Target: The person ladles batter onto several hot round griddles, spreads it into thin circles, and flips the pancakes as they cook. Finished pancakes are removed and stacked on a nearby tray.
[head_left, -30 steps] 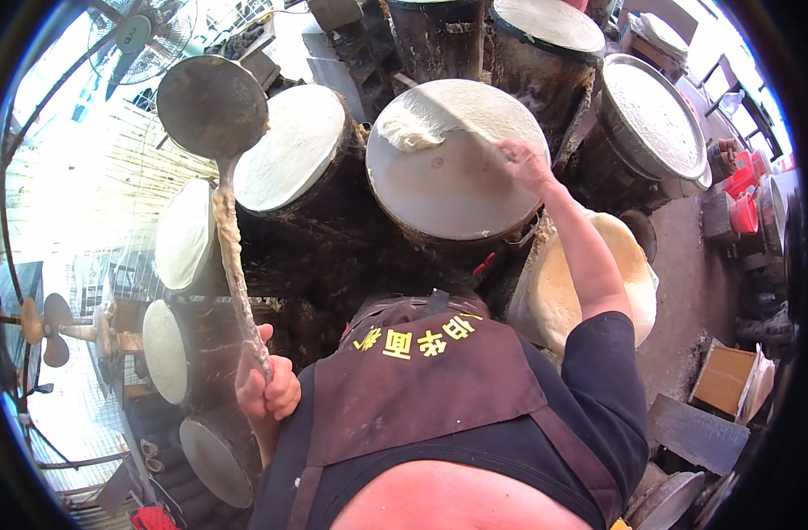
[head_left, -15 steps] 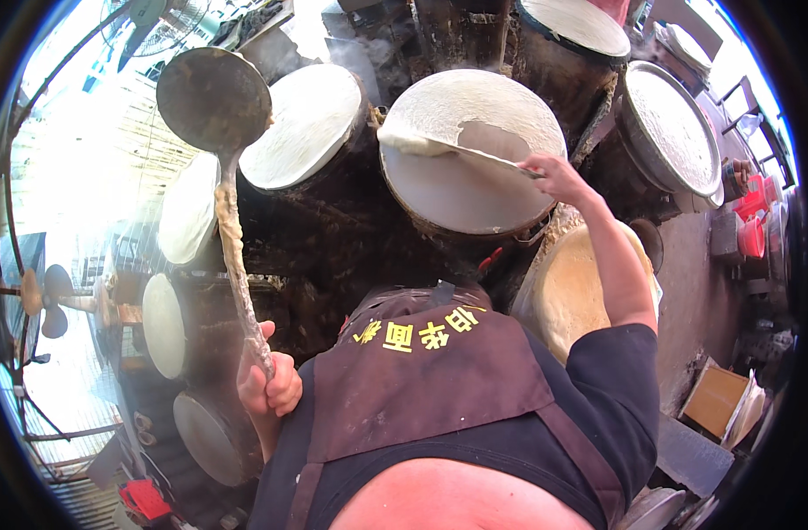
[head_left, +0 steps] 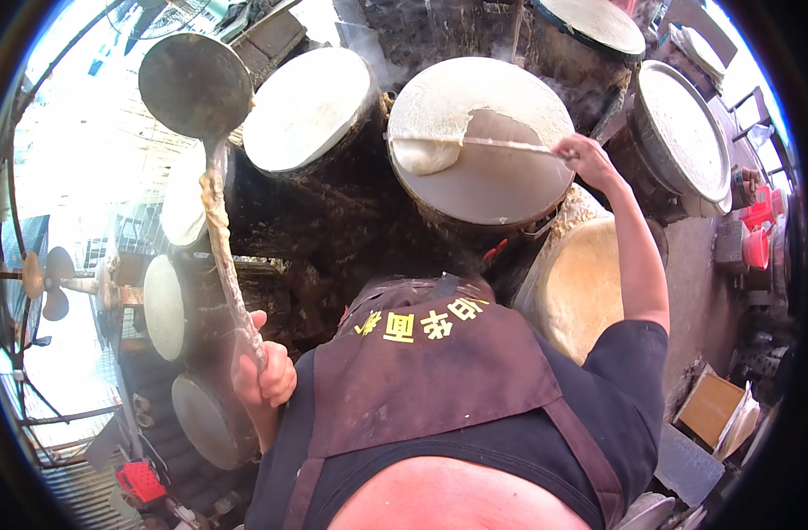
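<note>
My right hand (head_left: pixel 583 152) is closed around the near end of a thin spreader stick (head_left: pixel 501 143). From that grip the stick runs out to my left, across the round griddle (head_left: pixel 501 190), and its far end sits in the lump of pale batter (head_left: pixel 424 155) near the griddle's far-left edge. Behind the stick, on the side away from me, a thin pale film already covers the plate; on the near side the surface is bare and grey. Judging from that, I am partway through the spread. To do it well I would keep the stick flat and light on the plate, pivot from the wrist, and pull the lump round in 1 even arc so the film does not tear or pile up.

My left hand (head_left: pixel 261 375) is fisted on the low end of a long handle caked with dried batter. Up and away from this grip the handle rises to a large round ladle (head_left: pixel 195 84), held clear above the other plates. I would keep it steady and level so nothing drips.

Between the 2 grips, farther out, stands a second griddle (head_left: pixel 309 110) fully coated in pale batter. Just below my right forearm is a big tub of batter (head_left: pixel 581 287).
</note>
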Demonstrator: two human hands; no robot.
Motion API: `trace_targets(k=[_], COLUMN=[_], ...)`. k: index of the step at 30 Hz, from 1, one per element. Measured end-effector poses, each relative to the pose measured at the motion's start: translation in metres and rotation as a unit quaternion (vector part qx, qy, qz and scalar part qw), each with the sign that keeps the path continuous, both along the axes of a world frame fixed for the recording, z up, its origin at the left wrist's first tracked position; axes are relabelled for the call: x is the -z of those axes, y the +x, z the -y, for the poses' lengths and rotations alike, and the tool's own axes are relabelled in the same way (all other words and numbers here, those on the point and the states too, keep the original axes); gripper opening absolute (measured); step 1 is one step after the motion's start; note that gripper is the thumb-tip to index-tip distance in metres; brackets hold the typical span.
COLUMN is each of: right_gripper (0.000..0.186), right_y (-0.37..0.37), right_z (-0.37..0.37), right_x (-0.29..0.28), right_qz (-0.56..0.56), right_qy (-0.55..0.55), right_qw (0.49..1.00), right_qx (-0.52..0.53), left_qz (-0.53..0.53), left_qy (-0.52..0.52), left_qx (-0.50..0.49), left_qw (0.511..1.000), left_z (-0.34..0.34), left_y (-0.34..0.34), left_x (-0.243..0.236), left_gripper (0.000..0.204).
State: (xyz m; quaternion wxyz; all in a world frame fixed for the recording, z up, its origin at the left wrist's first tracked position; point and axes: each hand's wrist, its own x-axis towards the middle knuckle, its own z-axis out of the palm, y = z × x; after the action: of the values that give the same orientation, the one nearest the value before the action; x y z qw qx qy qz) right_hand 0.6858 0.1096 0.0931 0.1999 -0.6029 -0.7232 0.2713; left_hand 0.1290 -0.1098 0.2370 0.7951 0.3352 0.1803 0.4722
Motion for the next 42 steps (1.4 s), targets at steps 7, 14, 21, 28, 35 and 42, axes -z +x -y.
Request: trace_targets(k=[7, 14, 21, 28, 35, 42], right_gripper=[0.031, 0.031, 0.032, 0.047, 0.044, 0.043], right_y=[-0.020, 0.018, 0.022, -0.091, -0.329, -0.296], right_z=[-0.004, 0.022, 0.103, 0.191, 0.125, 0.191], right_x=[0.010, 0.025, -0.004, 0.020, 0.072, 0.042], right_qz=[0.003, -0.011, 0.069, -0.319, -0.358, -0.347], right_qy=[0.025, 0.036, -0.005, -0.069, -0.078, -0.141], right_qw=[0.997, 0.999, 0.996, 0.915, 0.902, 0.870], right_qx=[-0.069, 0.031, 0.058, 0.238, 0.230, 0.320], left_qz=[-0.004, -0.016, 0.037, 0.032, 0.029, 0.038], left_qy=[0.005, -0.017, -0.057, -0.055, -0.055, -0.074], left_qx=[0.005, 0.012, 0.016, 0.048, 0.089, 0.121], left_qw=[1.000, 1.000, 0.998, 0.997, 0.994, 0.989], left_z=[0.004, 0.006, 0.002, -0.014, -0.041, -0.036], left_y=[0.010, 0.022, 0.016, -0.014, -0.040, -0.080], left_x=[-0.005, -0.006, 0.004, 0.008, -0.008, 0.004], left_gripper=[0.063, 0.063, 0.064, 0.063, 0.068, 0.067])
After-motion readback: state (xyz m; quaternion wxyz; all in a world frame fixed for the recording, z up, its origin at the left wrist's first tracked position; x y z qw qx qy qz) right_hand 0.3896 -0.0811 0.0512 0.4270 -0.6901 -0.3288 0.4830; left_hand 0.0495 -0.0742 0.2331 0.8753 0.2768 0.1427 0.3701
